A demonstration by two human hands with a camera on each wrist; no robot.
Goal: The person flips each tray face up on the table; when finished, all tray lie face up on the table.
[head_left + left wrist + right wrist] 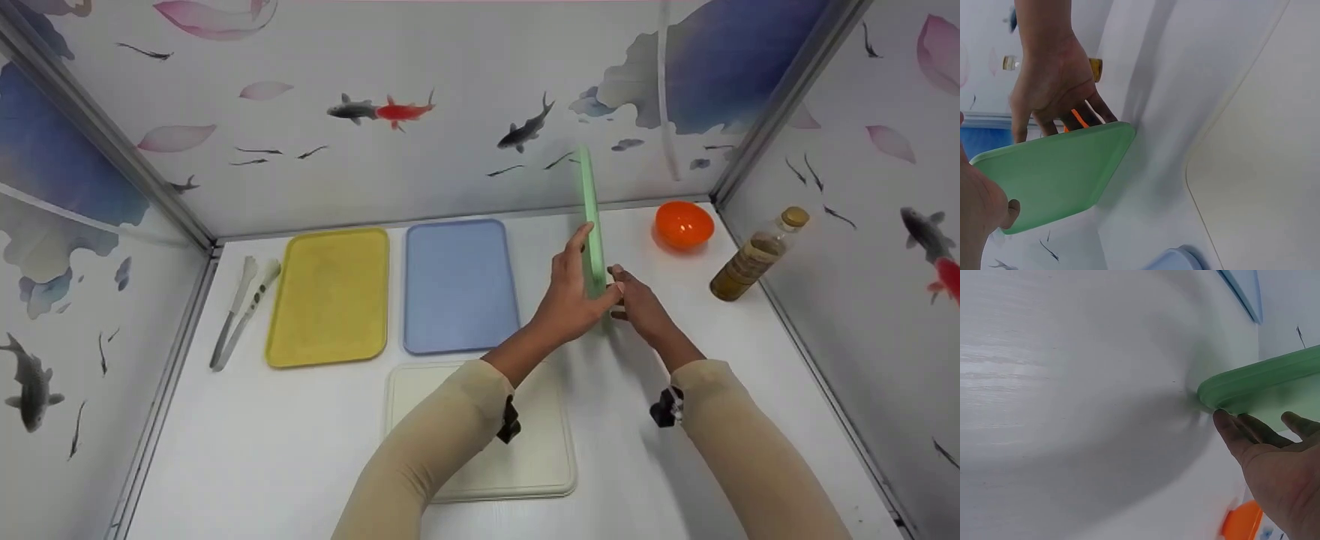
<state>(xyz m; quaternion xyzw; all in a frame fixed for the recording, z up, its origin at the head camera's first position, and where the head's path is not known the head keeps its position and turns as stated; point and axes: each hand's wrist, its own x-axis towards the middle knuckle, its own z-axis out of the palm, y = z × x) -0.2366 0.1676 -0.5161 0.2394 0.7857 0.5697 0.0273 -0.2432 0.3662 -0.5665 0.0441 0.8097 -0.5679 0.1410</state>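
A green tray (592, 225) stands on edge, seen almost edge-on in the head view. My left hand (574, 296) grips its near part, with the thumb reaching across the near edge. In the left wrist view the tray's broad face (1061, 174) shows, with a left fingertip lying on it. On the other side, my right hand (645, 307) touches the tray with extended fingers. In the right wrist view those fingers (1235, 433) meet the tray's underside near a rounded corner, which is low over the white table. Part of the right fingers is hidden behind the tray in the left wrist view.
A blue tray (460, 289) and a yellow tray (328, 300) lie to the left, with metal tongs (244, 315) beyond. An off-white board (525, 450) lies under my left forearm. An orange bowl (684, 225) and an oil bottle (757, 259) stand at right. Printed walls enclose the table.
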